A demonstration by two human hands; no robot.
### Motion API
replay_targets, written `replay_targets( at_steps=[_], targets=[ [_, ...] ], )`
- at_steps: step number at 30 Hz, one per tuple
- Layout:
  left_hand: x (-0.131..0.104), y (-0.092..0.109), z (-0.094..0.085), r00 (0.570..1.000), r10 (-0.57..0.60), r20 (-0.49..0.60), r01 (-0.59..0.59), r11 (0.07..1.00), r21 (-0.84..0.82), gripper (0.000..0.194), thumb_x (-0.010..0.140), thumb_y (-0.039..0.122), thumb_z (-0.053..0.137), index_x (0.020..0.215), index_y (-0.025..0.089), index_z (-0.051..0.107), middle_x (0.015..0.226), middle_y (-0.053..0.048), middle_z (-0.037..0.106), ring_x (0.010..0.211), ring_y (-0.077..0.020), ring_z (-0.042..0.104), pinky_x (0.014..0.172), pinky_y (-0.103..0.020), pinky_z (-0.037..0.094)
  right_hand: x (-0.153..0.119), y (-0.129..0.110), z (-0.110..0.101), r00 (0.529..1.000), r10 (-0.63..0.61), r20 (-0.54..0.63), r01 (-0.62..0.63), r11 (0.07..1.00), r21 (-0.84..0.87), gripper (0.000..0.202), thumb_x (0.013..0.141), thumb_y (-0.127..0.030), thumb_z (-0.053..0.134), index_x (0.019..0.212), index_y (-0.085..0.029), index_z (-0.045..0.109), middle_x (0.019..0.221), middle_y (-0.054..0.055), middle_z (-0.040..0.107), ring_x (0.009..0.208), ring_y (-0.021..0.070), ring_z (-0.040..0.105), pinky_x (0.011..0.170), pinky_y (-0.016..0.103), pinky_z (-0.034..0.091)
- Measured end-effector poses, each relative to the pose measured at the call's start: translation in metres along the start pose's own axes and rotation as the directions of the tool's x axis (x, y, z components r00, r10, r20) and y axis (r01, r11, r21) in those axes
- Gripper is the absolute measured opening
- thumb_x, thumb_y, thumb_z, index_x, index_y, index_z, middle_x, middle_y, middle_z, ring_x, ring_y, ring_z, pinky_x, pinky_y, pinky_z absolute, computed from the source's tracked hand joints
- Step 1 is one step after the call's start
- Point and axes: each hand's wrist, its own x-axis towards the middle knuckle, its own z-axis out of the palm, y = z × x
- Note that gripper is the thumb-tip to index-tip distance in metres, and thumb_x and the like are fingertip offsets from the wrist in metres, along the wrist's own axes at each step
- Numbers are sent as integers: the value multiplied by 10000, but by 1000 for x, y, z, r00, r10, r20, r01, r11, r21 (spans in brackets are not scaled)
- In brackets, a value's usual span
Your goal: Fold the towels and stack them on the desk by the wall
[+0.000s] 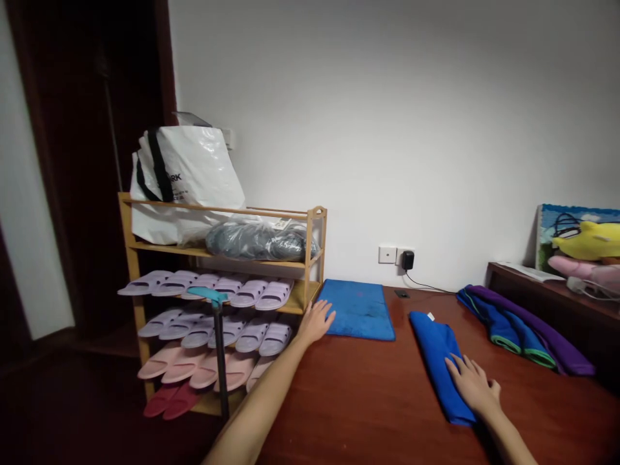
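My left hand [316, 321] rests with its fingers apart at the left edge of a flat blue cloth [359, 310], which lies on the reddish-brown table [349, 394] against the wall. On the right, my right hand [471, 382] is spread over the lower part of a long folded blue cloth [433, 355] with a small white tag at its far end. Neither hand grips anything. Farther right lie a blue cloth with green edging [508, 332] and a purple cloth [557, 349], side by side.
A wooden rack [314, 258] at the left holds rows of slippers [274, 294], a white bag [194, 168] and a plastic-wrapped bundle [261, 240]. A black plug [407, 259] trails a cord behind the table. Plush toys [593, 240] sit on the right shelf.
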Motion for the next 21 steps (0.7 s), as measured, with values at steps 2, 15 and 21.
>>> replay_targets(
  at_steps=[2, 15, 21],
  targets=[
    [0, 1, 0, 1000, 8, -16, -8, 1000, -11, 356, 949, 359, 400, 1199, 180, 579, 1291, -101, 562, 1238, -239, 449, 1075, -466, 245, -7, -3, 0, 1000, -5, 31, 4, 1000, 21, 517, 884, -477, 173, 1233, -363, 538, 1303, 36, 519, 1216, 267, 450, 938, 533, 339],
    [-1, -6, 1, 995, -44, -93, 34, 994, -103, 257, 882, 234, 464, 1094, 184, 600, 1126, -87, 612, 1079, -242, 523, 954, -373, 389, 15, -4, -34, 954, 89, 286, -104, 994, 38, 582, 843, -580, 324, 1055, -126, 619, 973, 181, 657, 885, 278, 638, 778, 432, 452],
    [-2, -3, -3, 995, -77, -69, 69, 992, -105, 224, 826, 149, 475, 982, 192, 631, 1039, -78, 621, 1026, -248, 532, 919, -380, 405, 29, -31, -85, 975, -53, 215, 37, 996, 78, 418, 802, -369, 439, 1066, -108, 629, 1022, 236, 625, 927, 315, 624, 750, 441, 462]
  ],
)
